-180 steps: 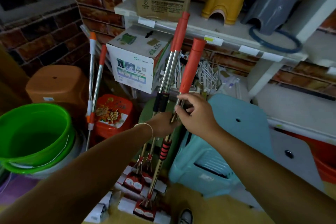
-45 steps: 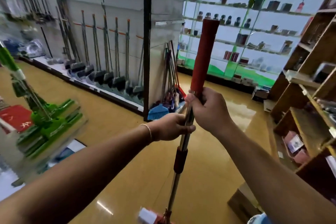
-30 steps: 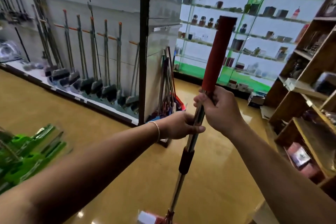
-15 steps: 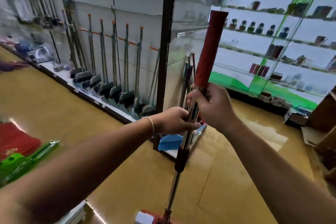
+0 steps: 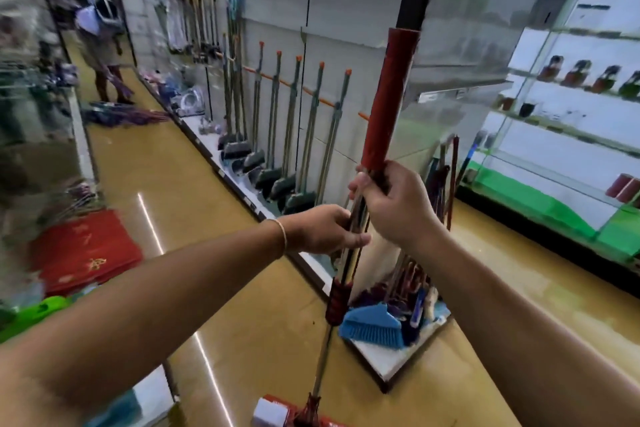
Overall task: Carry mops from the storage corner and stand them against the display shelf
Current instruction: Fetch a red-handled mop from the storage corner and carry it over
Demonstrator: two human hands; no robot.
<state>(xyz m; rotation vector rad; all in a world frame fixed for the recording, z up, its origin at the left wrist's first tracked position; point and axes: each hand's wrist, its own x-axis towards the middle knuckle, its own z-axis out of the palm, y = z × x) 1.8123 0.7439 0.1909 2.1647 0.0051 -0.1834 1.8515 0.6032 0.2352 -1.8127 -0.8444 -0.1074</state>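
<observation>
Both hands are wrapped round the red-handled mop with a shiny metal shaft (image 5: 388,104), which stands nearly upright in front of the person, its top leaning a little to the right. The right hand (image 5: 398,204) has its fingers curled tight round the shaft just under the long red foam sleeve. The left hand (image 5: 325,229), a thin bangle on its wrist, closes its grip round the metal just below, the two hands almost touching. Lower on the shaft sits a short ribbed red collar, and at the bottom edge of the view the red and white mop head (image 5: 294,414) is close to the glossy yellow floor (image 5: 242,322).

Just behind the mop is the end of the white display shelf (image 5: 346,10). Along its left face a row of long-handled brooms with orange caps (image 5: 294,135) leans in line. At its near corner a blue plastic broom head (image 5: 372,324) lies on the base among other handles. Red mats (image 5: 83,250) lie on the floor to the left, and far down the aisle stands a blurred person (image 5: 100,55).
</observation>
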